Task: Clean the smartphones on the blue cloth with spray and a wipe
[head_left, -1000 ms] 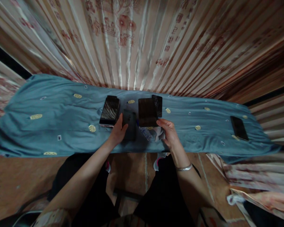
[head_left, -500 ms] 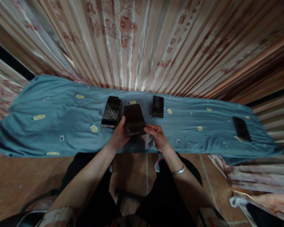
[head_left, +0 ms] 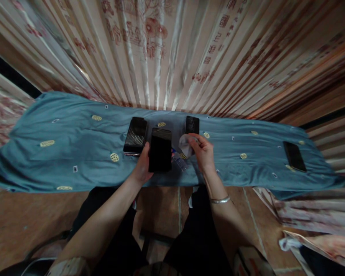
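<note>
My left hand (head_left: 143, 165) is closed round the left edge of a black smartphone (head_left: 160, 150), its dark screen facing up. In my right hand (head_left: 202, 150) a pale grey wiping cloth (head_left: 186, 145) is pinched between thumb and fingers, held apart from the phone. Left of the held phone lies a stack of phones (head_left: 135, 134), the top one with streaky reflections on its glass. Behind my right hand a phone with a cracked-looking or smeared screen (head_left: 192, 124) is partly covered. A small clear packet with blue print (head_left: 179, 161) shows between my hands.
Another black phone (head_left: 294, 156) lies at the far right of the narrow surface under a blue patterned cloth (head_left: 83, 142). A pleated curtain (head_left: 161, 76) rises along the back edge. A pale bundle (head_left: 289, 243) is at the lower right.
My right hand has let go of the phone's corner and moved up and right with the cloth. The phone has turned more upright in my left hand, and the small packet has come into sight.
</note>
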A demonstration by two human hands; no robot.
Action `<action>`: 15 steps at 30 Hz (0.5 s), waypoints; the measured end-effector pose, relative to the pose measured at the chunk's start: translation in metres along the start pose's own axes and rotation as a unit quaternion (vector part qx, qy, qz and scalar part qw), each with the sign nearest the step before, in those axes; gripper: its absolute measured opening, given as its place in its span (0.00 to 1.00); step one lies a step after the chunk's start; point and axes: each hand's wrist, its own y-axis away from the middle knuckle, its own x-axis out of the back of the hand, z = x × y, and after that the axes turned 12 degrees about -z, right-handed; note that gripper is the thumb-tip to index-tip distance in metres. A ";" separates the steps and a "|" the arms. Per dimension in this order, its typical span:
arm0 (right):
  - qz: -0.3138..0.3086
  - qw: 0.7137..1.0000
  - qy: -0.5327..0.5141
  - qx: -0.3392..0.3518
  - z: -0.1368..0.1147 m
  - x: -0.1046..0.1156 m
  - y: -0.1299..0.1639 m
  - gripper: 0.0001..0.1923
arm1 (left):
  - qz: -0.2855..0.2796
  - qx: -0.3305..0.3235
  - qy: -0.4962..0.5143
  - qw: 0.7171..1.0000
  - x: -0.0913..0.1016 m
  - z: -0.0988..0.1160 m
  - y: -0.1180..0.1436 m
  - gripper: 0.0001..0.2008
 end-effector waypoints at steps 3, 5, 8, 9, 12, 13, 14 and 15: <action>0.015 0.991 0.087 0.100 0.001 -0.012 0.003 0.19 | 0.015 0.024 0.009 1.000 -0.002 -0.009 -0.002 0.33; -0.032 0.975 0.156 0.153 -0.001 -0.024 0.010 0.16 | 0.041 0.025 0.021 0.999 -0.006 -0.013 -0.004 0.29; -0.111 0.934 0.257 0.220 -0.003 -0.040 0.020 0.18 | 0.083 -0.007 0.043 0.996 -0.012 -0.016 -0.006 0.24; -0.124 0.921 0.287 0.230 -0.004 -0.044 0.023 0.19 | 0.091 -0.015 0.047 0.995 -0.014 -0.016 -0.006 0.23; -0.143 0.901 0.334 0.239 -0.002 -0.048 0.024 0.22 | 0.089 -0.004 0.054 0.995 -0.018 -0.016 -0.005 0.24; -0.143 0.898 0.340 0.239 -0.001 -0.048 0.023 0.22 | 0.086 0.006 0.054 0.995 -0.017 -0.016 -0.004 0.24; -0.139 0.897 0.343 0.240 0.000 -0.047 0.022 0.23 | 0.081 0.014 0.052 0.995 -0.016 -0.018 -0.003 0.24; -0.134 0.897 0.346 0.241 0.001 -0.045 0.021 0.24 | 0.077 0.021 0.049 0.996 -0.014 -0.020 -0.002 0.24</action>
